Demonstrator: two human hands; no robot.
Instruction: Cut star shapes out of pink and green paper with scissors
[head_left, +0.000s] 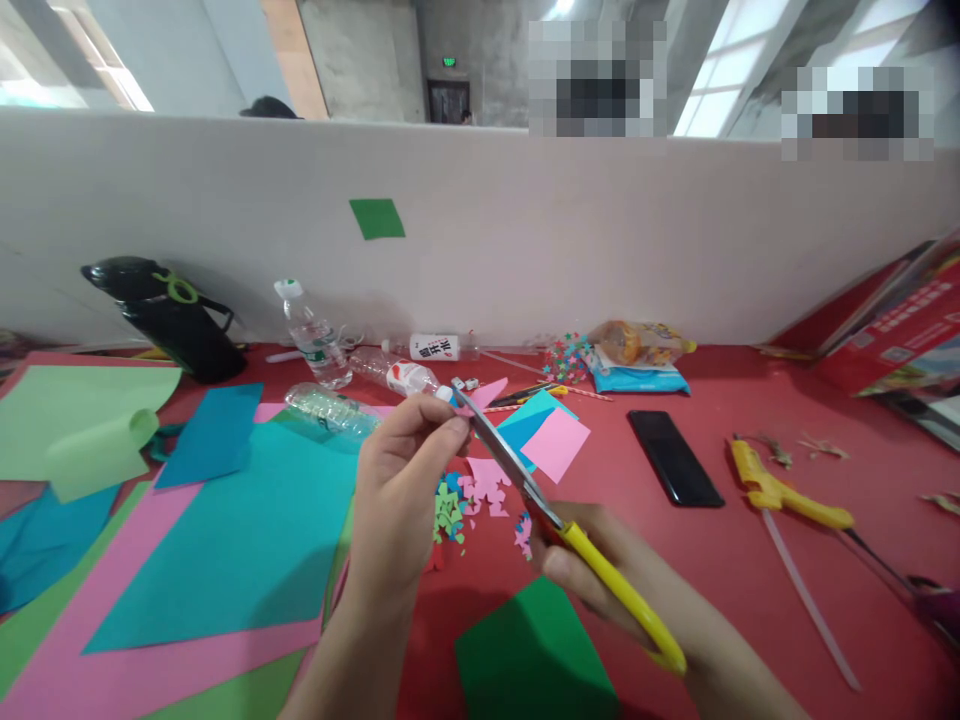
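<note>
My right hand (600, 570) is closed around the yellow handles of a pair of scissors (540, 500); the metal blades point up and left. At the blade tips my left hand (397, 480) pinches a small pink paper piece (486, 392), which sits between thumb and forefinger. Below the hands, small pink, green and blue paper cut-outs (476, 495) lie scattered on the red table (750, 560).
Large teal (225, 540), pink and green sheets cover the left. A dark green sheet (532, 660) lies near the front edge. A black phone (675, 458), a yellow glue gun (787, 495), plastic bottles (315, 335), a black flask (169, 315) and snack packets (637, 360) stand before a white partition (525, 230).
</note>
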